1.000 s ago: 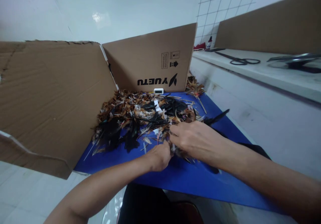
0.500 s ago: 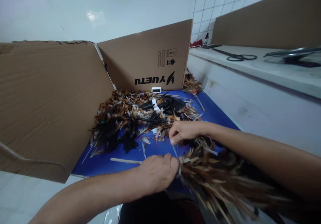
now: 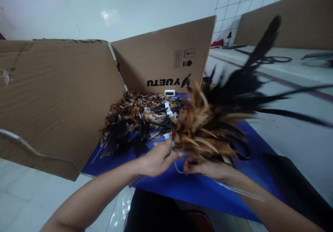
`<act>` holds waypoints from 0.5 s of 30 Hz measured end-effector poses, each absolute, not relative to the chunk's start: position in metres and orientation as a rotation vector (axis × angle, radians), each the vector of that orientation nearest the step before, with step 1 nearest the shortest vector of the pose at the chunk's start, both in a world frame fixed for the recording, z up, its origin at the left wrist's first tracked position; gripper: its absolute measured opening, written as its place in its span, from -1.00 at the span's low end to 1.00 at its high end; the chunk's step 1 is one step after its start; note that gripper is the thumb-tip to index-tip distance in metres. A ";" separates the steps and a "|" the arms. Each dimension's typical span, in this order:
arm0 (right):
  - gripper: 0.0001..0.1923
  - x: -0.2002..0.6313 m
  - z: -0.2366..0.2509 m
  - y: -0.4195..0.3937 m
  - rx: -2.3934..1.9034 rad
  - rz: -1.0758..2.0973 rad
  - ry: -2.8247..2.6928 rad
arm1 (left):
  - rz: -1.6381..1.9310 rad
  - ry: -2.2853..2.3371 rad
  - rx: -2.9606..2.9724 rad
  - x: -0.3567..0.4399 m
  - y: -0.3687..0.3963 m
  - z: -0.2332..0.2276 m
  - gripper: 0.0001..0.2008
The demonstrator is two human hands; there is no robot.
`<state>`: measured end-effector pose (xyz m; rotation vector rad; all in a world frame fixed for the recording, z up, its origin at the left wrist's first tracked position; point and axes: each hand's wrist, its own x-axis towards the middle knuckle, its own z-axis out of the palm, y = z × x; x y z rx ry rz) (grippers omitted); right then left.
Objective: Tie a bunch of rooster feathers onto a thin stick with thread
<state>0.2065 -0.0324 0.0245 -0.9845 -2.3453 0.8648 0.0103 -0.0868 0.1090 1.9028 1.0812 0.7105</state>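
We see our left hand [image 3: 156, 159] and right hand [image 3: 205, 168] gripping a feather bundle [image 3: 208, 128] fanning toward two o'clock; a feather pile [image 3: 135, 121] lies at eleven.

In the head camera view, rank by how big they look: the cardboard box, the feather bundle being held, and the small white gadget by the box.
1. cardboard box, largest
2. feather bundle, though closeness to the camera inflates it
3. small white gadget, smallest

Both forearms are bare, with no sleeves visible up to the picture edge. The left hand [image 3: 156, 159] and the right hand [image 3: 205, 168] wear no gloves, rings or watch.
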 end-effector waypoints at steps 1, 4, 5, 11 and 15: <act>-0.83 0.210 0.028 -0.030 -0.959 0.987 -2.404 | 0.719 1.134 1.788 0.007 -0.082 0.103 -0.73; -0.79 0.221 0.045 -0.024 -0.986 1.278 -2.418 | 0.760 1.154 1.460 -0.001 -0.072 0.084 -0.63; -0.79 0.224 0.053 -0.023 -1.030 1.265 -2.385 | 0.783 1.122 1.374 -0.002 -0.070 0.079 -0.62; -0.81 0.229 0.092 -0.032 -1.149 1.010 -2.496 | 0.767 0.934 1.077 0.004 -0.070 0.071 -0.56; -0.80 0.228 0.108 -0.035 -1.117 0.768 -2.588 | 0.744 0.919 0.984 0.013 -0.072 0.067 -0.52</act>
